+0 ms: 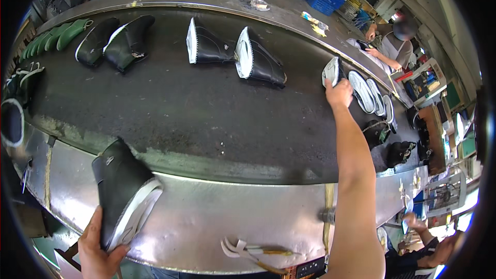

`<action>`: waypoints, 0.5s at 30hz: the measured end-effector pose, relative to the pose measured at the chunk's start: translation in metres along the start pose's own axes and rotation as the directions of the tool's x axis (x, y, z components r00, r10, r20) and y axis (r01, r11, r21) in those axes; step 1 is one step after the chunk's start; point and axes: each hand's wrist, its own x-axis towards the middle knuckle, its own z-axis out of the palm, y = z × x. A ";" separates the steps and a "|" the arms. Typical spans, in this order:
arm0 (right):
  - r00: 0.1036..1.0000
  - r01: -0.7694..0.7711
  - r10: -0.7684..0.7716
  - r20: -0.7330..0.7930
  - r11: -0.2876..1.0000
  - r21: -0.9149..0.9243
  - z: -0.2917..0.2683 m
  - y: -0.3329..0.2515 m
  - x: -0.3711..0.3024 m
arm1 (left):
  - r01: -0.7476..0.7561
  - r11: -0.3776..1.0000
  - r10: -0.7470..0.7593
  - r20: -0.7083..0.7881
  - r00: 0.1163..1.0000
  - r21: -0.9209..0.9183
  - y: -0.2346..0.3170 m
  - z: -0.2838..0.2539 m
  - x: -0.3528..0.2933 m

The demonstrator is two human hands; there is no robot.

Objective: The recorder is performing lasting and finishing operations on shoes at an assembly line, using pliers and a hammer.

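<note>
At the lower left, my left hand (101, 252) grips a black ankle boot (120, 178) by its heel end, its white-edged underside facing right. The boot is tilted over the bench's metal edge. My right arm stretches far across the belt. Its hand (339, 93) is closed on another black boot (338, 68), which lies on its side with its pale underside showing. Just right of that hand, several boots stand in a row with white undersides (362, 92) outward. Two more black boots, one (211, 45) and another (262, 61), lie mid-belt.
The dark conveyor belt (170, 108) curves across, bordered by a metal ledge (206, 212). Pincers with wooden handles (248, 250) lie on the near ledge. Black boots (129, 41) and green shoe forms (72, 33) sit far left. One person (398, 46) works at the far right, another (434, 253) at the lower right.
</note>
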 end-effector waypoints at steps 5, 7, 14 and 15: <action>0.966 -0.210 0.203 0.158 0.977 0.030 0.007 0.012 0.029 | 0.088 0.975 -0.083 0.032 0.996 -0.202 -0.007 0.009 0.010; 0.993 -0.109 0.108 0.043 0.994 0.013 0.017 0.030 0.039 | -0.003 0.985 -0.018 -0.120 0.993 -0.173 -0.014 0.016 0.006; 0.942 0.114 -0.096 0.320 0.993 -0.038 0.004 0.037 0.010 | -0.306 0.885 0.436 -0.399 0.807 0.350 -0.061 -0.016 -0.014; 0.951 0.065 -0.066 0.302 0.998 0.014 -0.008 0.030 -0.007 | -0.139 0.954 0.249 -0.442 0.862 0.266 -0.090 -0.014 -0.015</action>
